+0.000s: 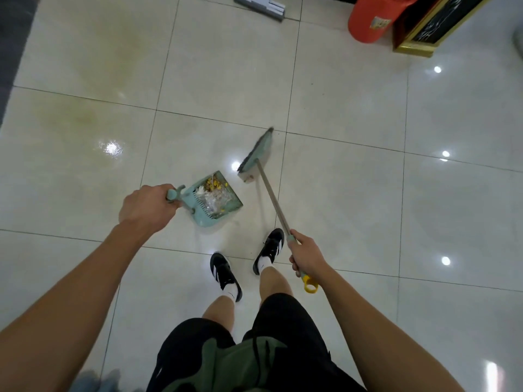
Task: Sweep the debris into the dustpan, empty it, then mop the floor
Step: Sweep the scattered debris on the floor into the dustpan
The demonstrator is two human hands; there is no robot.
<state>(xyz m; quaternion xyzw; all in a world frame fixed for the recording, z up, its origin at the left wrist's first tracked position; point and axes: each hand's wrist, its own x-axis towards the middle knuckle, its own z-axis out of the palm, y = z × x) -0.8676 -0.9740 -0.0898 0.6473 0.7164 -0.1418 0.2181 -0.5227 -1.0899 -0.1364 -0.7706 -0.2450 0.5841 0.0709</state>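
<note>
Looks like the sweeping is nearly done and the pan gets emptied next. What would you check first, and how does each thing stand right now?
1. Left hand grips the dustpan handle: ok.
2. Debris sits inside the pan: ok.
3. Floor near the pan free of leftover bits: cannot tell, glare hides detail.
4. Right hand holds the broom clear of the pan: ok.
5. Orange bin within view ahead: ok; whether it is open, cannot tell.
6. Mop ready for later: ok, lying at the far edge.

Both bare arms reach forward and down; the left hand (145,206) and the right hand (307,254) are each curled in a grip.
</note>
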